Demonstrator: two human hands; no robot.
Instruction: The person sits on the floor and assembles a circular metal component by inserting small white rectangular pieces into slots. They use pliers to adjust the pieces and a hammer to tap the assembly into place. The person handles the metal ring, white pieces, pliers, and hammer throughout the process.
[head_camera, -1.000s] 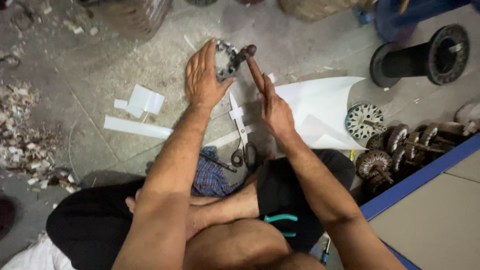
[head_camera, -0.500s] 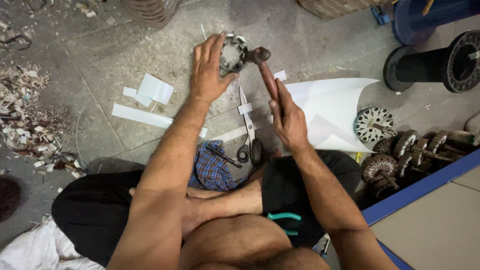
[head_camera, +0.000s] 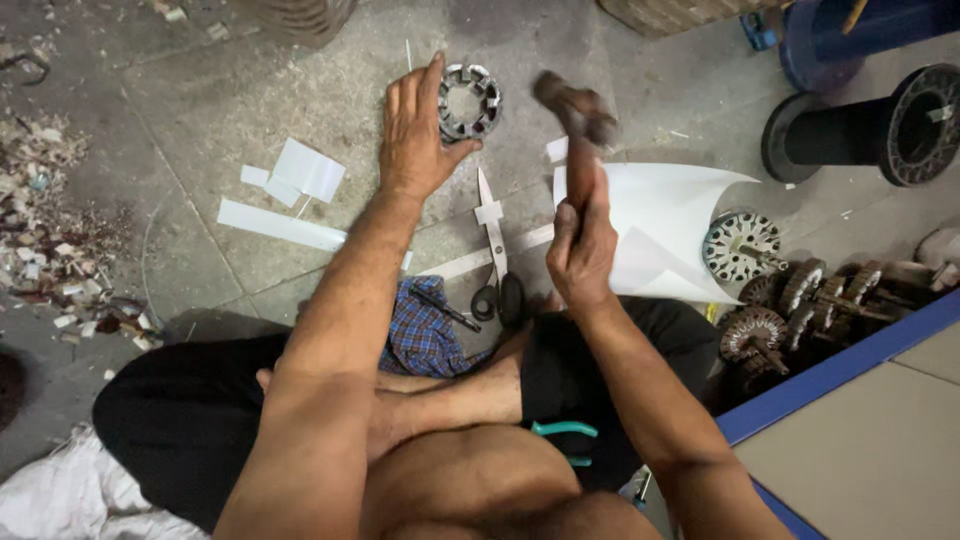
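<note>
from where i'm watching, the left hand (head_camera: 415, 135) is spread flat-ish with fingers curled round the side of the stator ring (head_camera: 470, 102), pinning it to the floor. the right hand (head_camera: 580, 245) is fully closed around the handle of the hammer (head_camera: 577, 110), head raised just right of the ring, not touching it, a bit blurred.

handling guess: that ring looks like stacked steel laminations, so heavy for its size and dead stiff, but the pale slot liners poking out of it look thin and easy to crush. i'd hold it by the outer rim like the left hand does, fingers off the top face where the hammer would land. the hammer i'd take low on the handle, it looks head-heavy.

looks-wise: round, dark grey metal, open centre, teeth pointing inward with whitish strips in the slots. scissors (head_camera: 497, 262) lie on the floor between the arms, a white sheet (head_camera: 670, 230) just right of them.
</note>
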